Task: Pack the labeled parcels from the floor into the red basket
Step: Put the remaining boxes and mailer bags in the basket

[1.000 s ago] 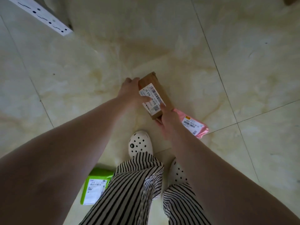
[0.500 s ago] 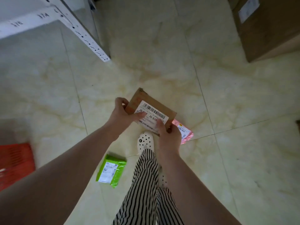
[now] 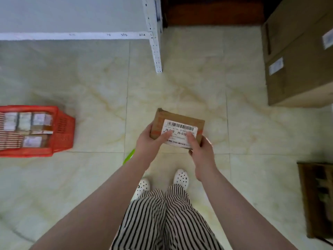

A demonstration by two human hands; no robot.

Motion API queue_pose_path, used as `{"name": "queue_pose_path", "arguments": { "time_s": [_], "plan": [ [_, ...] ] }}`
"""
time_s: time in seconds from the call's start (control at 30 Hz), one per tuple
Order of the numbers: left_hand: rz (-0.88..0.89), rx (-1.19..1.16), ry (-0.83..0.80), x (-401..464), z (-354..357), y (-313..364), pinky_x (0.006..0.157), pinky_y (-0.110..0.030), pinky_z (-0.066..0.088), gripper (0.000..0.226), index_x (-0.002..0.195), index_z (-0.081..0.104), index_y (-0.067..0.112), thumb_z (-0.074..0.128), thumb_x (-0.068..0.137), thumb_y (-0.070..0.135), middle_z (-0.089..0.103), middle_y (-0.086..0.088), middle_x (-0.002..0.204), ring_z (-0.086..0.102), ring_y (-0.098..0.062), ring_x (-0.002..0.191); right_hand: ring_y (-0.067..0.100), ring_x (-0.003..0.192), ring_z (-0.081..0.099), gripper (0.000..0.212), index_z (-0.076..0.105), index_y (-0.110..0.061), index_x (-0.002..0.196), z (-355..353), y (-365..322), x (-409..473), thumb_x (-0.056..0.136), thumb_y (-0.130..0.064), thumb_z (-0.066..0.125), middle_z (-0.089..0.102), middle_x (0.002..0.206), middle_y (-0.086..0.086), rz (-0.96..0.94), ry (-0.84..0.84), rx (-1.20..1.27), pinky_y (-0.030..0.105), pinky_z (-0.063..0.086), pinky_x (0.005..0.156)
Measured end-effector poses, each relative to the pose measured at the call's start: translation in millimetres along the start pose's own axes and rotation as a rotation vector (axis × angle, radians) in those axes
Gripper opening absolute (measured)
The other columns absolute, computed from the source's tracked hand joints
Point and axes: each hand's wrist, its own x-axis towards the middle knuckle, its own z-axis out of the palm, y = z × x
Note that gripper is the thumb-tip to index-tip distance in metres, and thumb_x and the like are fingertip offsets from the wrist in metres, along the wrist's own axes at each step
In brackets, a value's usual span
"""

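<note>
Both hands, left hand [image 3: 149, 141] and right hand [image 3: 201, 152], grip a labeled brown parcel [image 3: 177, 130] above the floor; next, likely carrying it leftward to the part-filled red basket [image 3: 62, 130]

We see a parcel [image 3: 177, 121] of matt brown cardboard bearing a smooth white paper label [image 3: 180, 131], and a red basket [image 3: 61, 130] of moulded plastic with slotted walls. The floor [image 3: 180, 91] is glossy, polished tile veined like marble, while the shelf frame [image 3: 154, 42] looks like white painted metal with punched holes. We note large boxes [image 3: 297, 60] of dull brown cardboard, thin striped cloth trousers [image 3: 162, 222] and white perforated shoes [image 3: 181, 178] that look like soft matt plastic.
</note>
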Motion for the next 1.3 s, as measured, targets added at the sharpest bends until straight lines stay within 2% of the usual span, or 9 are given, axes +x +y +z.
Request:
{"name": "queue_pose_path", "arguments": {
  "time_s": [0.1,0.3,0.43,0.53,0.7,0.83,1.0,1.2,1.3],
  "plan": [
    [-0.006,-0.08,0.019,-29.5,-36.0,1.1,0.077,-0.021,0.054,0.036,0.112,0.068,0.022,0.079,0.077,0.026,0.077,0.009,0.092,0.072,-0.006,0.087,0.005,0.091,0.068,0.01,0.065,-0.027,0.099,21.5,-1.4,-33.9,0.089,-0.03,0.067,0.072,0.099,-0.008,-0.045,-0.045,-0.044,0.019,0.05,0.072],
    [0.019,-0.253,0.015,-64.0,-111.1,-6.3,0.082,-0.028,0.057,0.03,0.106,0.071,0.017,0.078,0.078,0.014,0.078,0.003,0.093,0.073,-0.013,0.087,0.01,0.097,0.069,0.017,0.067,-0.022,0.103,77.1,5.2,-86.0,0.089,-0.03,0.067,0.074,0.103,-0.003,-0.119,-0.087,-0.121,0.03,0.054,0.088],
    [0.049,-0.324,0.053,-84.3,-209.6,-39.5,0.083,-0.027,0.055,0.033,0.108,0.07,0.012,0.079,0.077,0.011,0.077,-0.003,0.098,0.071,-0.012,0.086,0.005,0.087,0.068,0.009,0.067,-0.022,0.095,158.3,35.6,-139.8,0.09,-0.029,0.067,0.073,0.095,-0.008,-0.128,-0.127,-0.16,0.025,0.052,0.08],
    [0.055,-0.366,0.095,-106.3,-293.9,-72.7,0.07,-0.018,0.051,0.031,0.107,0.069,0.009,0.078,0.077,0.009,0.076,-0.003,0.094,0.069,-0.004,0.074,-0.002,0.076,0.067,0.008,0.066,-0.021,0.096,229.9,69.9,-186.7,0.091,-0.027,0.065,0.071,0.089,-0.011,-0.112,-0.174,-0.184,0.016,0.05,0.068],
    [0.053,-0.38,0.186,-147.4,-437.8,-118.3,0.052,-0.007,0.042,0.031,0.109,0.068,0.005,0.076,0.079,0.005,0.071,-0.002,0.087,0.061,0.009,0.054,0.017,0.095,0.067,0.017,0.068,-0.019,0.102,348.2,128.5,-260.4,0.09,-0.032,0.066,0.072,0.099,-0.001,-0.095,-0.275,-0.272,0.028,0.05,0.083],
    [0.02,-0.39,0.297,-170.8,-534.7,-144.5,0.046,-0.005,0.039,0.031,0.108,0.069,0.006,0.077,0.078,0.008,0.071,-0.001,0.084,0.057,0.009,0.047,0.007,0.085,0.061,0.019,0.066,-0.022,0.102,431.5,156.6,-306.3,0.09,-0.036,0.065,0.07,0.094,-0.006,-0.075,-0.355,-0.352,0.02,0.043,0.07],
    [-0.033,-0.439,0.383,-166.3,-609.6,-165.7,0.051,-0.007,0.042,0.037,0.111,0.071,0.012,0.08,0.075,0.015,0.075,-0.002,0.093,0.061,0.006,0.054,-0.001,0.08,0.059,0.019,0.066,-0.02,0.104,505.2,170.8,-326.1,0.091,-0.034,0.064,0.07,0.101,-0.001,-0.064,-0.425,-0.416,0.012,0.041,0.064],
    [-0.102,-0.484,0.394,-126.8,-665.1,-167.6,0.07,-0.022,0.044,0.042,0.114,0.07,0.016,0.082,0.074,0.021,0.074,-0.002,0.099,0.061,-0.006,0.073,-0.002,0.078,0.059,0.03,0.066,-0.013,0.114,573.2,170.9,-309.9,0.093,-0.033,0.062,0.07,0.105,-0.001,-0.016,-0.425,-0.46,0.008,0.04,0.057],
    [-0.124,-0.486,0.379,-98.9,-695.5,-164.7,0.066,-0.019,0.044,0.041,0.114,0.069,0.017,0.08,0.075,0.021,0.073,0.001,0.098,0.059,-0.002,0.069,0.001,0.078,0.062,0.031,0.065,-0.01,0.116,612.5,169.1,-295.5,0.093,-0.03,0.062,0.071,0.109,0.003,0.033,-0.418,-0.459,0.007,0.044,0.05]
  ]
}}
